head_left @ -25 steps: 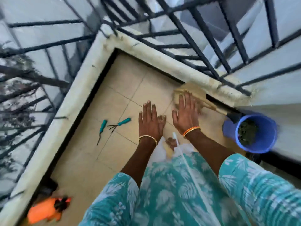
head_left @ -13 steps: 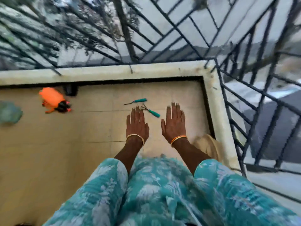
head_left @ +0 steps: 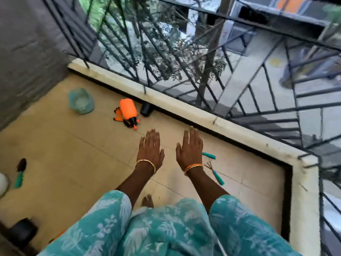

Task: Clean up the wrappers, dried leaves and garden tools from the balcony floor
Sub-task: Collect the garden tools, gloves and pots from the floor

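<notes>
Both hands are extending forward over the floor [head_left: 77,163], palms down, and neither is holding anything. The left hand [head_left: 150,148] is showing its grip spread, fingers straight and close together; the right hand [head_left: 190,147] is showing the same, with the thumb angled inward. The garden tools are lying on the tiles: a teal-handled rake [head_left: 215,172] is sitting just right of the right wrist, a second teal handle [head_left: 208,155] is protruding from behind the right hand with its head hidden, and a trowel [head_left: 20,172] is lying well apart at the left edge. An orange sprayer [head_left: 128,112] is lying on its side near the curb [head_left: 184,106], with a dark pot [head_left: 145,109] just beside it and a teal tub [head_left: 81,100] further left. Another dark pot [head_left: 22,231] is sitting at lower left. A railing [head_left: 230,89] is running along the curb.
</notes>
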The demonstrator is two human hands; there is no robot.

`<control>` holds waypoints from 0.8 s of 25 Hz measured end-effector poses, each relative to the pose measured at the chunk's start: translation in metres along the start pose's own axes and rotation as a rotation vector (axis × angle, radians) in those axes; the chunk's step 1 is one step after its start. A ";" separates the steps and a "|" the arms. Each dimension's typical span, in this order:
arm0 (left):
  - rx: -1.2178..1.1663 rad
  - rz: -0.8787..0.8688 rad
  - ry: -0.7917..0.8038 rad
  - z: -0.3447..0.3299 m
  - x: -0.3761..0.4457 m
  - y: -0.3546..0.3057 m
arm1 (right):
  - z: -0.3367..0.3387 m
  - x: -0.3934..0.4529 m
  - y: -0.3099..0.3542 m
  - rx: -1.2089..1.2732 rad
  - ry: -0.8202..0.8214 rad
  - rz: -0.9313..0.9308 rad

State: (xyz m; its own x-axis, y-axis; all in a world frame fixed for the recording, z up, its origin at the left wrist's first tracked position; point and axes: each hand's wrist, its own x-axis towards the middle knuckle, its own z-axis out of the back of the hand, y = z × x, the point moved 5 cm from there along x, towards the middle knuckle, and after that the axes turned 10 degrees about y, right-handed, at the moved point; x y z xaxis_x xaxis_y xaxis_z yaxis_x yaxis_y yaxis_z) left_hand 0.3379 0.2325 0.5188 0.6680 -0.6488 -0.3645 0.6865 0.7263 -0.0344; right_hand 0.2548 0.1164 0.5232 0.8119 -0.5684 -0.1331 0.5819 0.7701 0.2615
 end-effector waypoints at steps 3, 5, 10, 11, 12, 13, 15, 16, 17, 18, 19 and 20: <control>-0.019 0.067 0.072 0.011 0.017 0.079 | -0.016 0.039 0.071 0.035 0.034 0.020; -0.035 0.136 0.063 0.011 0.026 0.128 | -0.030 0.061 0.107 0.061 0.082 0.046; -0.089 0.245 0.139 0.004 0.072 0.229 | -0.075 0.141 0.175 0.125 0.206 0.058; -0.105 0.259 0.156 0.002 0.090 0.251 | -0.087 0.163 0.188 0.138 0.234 0.048; -0.114 0.272 0.175 0.001 0.108 0.270 | -0.098 0.185 0.199 0.145 0.263 0.038; -0.114 0.279 0.194 0.000 0.126 0.288 | -0.109 0.206 0.210 0.147 0.286 0.030; -0.133 0.306 0.228 -0.004 0.164 0.326 | -0.130 0.254 0.231 0.162 0.330 0.008; -0.163 0.329 0.258 -0.007 0.186 0.345 | -0.142 0.281 0.240 0.173 0.351 -0.022; -0.188 0.350 0.299 -0.011 0.201 0.359 | -0.152 0.302 0.247 0.194 0.366 -0.059; -0.192 0.356 0.331 -0.018 0.217 0.372 | -0.163 0.321 0.253 0.212 0.371 -0.087; -0.192 0.349 0.373 -0.024 0.234 0.384 | -0.174 0.339 0.259 0.224 0.379 -0.108; -0.196 0.338 0.411 -0.034 0.251 0.394 | -0.189 0.355 0.263 0.236 0.389 -0.132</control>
State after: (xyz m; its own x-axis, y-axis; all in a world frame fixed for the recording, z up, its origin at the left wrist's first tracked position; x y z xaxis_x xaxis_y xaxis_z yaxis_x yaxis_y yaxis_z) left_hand 0.7667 0.3639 0.3824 0.6478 -0.2598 -0.7161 0.3617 0.9322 -0.0109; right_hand 0.7042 0.1718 0.3639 0.7148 -0.4716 -0.5165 0.6916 0.5862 0.4220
